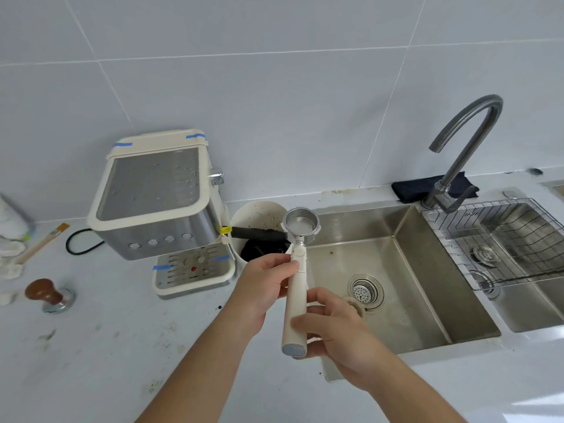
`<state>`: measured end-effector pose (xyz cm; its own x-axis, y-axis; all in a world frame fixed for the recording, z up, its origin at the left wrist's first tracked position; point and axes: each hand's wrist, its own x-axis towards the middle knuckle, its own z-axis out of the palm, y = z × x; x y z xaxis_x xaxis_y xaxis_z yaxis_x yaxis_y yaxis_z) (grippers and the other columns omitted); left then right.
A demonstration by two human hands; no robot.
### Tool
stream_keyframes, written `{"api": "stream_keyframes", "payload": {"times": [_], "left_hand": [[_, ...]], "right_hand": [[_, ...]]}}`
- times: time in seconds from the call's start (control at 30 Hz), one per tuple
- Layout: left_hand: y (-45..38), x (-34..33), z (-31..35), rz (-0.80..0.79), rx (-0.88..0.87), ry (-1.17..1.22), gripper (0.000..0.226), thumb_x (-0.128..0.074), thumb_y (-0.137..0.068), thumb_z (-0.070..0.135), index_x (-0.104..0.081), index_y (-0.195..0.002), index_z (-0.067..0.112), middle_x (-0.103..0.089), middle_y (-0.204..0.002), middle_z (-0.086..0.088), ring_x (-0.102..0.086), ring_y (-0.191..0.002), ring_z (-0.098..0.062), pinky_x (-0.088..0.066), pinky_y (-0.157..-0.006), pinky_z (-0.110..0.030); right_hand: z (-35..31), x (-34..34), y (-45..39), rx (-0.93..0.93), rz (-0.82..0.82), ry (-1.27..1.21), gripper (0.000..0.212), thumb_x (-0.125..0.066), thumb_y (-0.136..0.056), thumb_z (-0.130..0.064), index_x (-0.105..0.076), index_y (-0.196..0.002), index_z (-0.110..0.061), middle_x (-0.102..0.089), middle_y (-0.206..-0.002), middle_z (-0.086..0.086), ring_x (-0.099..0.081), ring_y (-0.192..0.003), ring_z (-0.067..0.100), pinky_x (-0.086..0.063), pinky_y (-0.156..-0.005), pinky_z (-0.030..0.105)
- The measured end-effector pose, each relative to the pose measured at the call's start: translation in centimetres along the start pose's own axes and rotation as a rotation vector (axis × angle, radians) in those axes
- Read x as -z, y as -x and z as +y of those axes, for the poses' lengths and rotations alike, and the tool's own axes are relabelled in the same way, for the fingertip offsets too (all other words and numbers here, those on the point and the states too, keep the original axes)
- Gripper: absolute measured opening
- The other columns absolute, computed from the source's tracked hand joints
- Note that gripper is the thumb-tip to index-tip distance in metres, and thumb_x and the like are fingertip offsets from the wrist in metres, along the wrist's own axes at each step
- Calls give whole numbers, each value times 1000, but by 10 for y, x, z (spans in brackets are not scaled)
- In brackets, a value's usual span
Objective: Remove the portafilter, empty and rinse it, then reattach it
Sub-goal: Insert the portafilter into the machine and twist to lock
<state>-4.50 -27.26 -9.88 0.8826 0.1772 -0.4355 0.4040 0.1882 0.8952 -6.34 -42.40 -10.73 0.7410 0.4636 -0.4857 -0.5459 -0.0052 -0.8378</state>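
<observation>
The portafilter [300, 223] has a steel basket head and a long cream handle. It is off the machine, held level above the counter between the knock box and the sink. Its basket looks empty and shiny. My left hand [262, 290] grips the upper part of the handle near the head. My right hand [334, 326] holds the lower end of the handle. The cream and steel espresso machine [158, 196] stands to the left on the counter, with its drip tray facing me.
A white knock box [259, 215] with dark grounds and a black bar sits beside the machine. The steel sink [396, 270] and its drain lie to the right, under a grey faucet [467, 148]. A wire rack [512, 239] fills the second basin. A wooden tamper [45, 294] stands at the left.
</observation>
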Motion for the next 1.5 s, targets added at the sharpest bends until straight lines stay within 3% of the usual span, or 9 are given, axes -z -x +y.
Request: {"api": "stream_keyframes", "payload": {"times": [0.13,0.4,0.63,0.8,1.0,1.2,1.37,1.5], "left_hand": [[5,26,-6,12,15,-37,14,-66,-88,13,-72,-100,10,-75,-100,-15,-70,-92,-31,-58,-78,-37],[20,70,-15,17,-32,-189,12,-64,-89,16,-74,-95,21,-76,-90,-5,-72,-75,-15,-56,-64,-23],[31,104,-18,22,-58,-353,18,-64,-87,25,-71,-102,31,-75,-90,7,-71,-84,-12,-59,-81,-37],[40,127,-14,3,-118,-470,24,-63,-87,36,-66,-110,41,-72,-87,26,-67,-87,3,-54,-81,-27],[49,163,21,85,-351,-588,18,-65,-88,31,-70,-106,34,-71,-95,19,-65,-83,10,-43,-66,-4],[45,198,70,261,-742,-871,22,-64,-89,28,-73,-108,21,-68,-96,20,-54,-90,25,-35,-80,3],[17,223,99,309,-838,-996,21,-65,-89,27,-73,-107,18,-67,-101,12,-54,-92,6,-30,-82,3],[-13,231,111,272,-782,-1065,23,-62,-90,33,-72,-107,22,-72,-106,4,-63,-97,-13,-40,-82,-19]], "right_hand": [[9,-20,-3,-34,-62,-6,48,-77,-62,-11,-65,-109,-5,-67,-86,15,-68,-69,28,-57,-63,40],[20,-52,-11,-120,-184,25,62,-80,-63,-5,-60,-121,-9,-63,-94,19,-69,-74,35,-58,-66,46],[34,-76,-16,-153,-204,22,57,-80,-62,-2,-63,-115,-10,-63,-96,21,-68,-77,37,-58,-68,48],[38,-89,-21,-172,-221,54,64,-81,-62,-4,-57,-120,-8,-63,-99,22,-70,-80,37,-58,-69,48],[47,-98,-28,-217,-242,88,62,-80,-62,-1,-55,-119,-5,-68,-94,19,-70,-83,36,-58,-69,47],[53,-104,-43,-297,-289,132,62,-77,-68,3,-51,-123,-8,-72,-104,22,-71,-93,35,-59,-71,46],[61,-113,-61,-332,-279,187,60,-78,-67,2,-54,-121,-10,-69,-112,23,-72,-94,33,-59,-70,46],[66,-123,-74,-337,-261,201,58,-77,-68,2,-56,-119,-13,-67,-115,23,-72,-93,32,-60,-70,44]]}}
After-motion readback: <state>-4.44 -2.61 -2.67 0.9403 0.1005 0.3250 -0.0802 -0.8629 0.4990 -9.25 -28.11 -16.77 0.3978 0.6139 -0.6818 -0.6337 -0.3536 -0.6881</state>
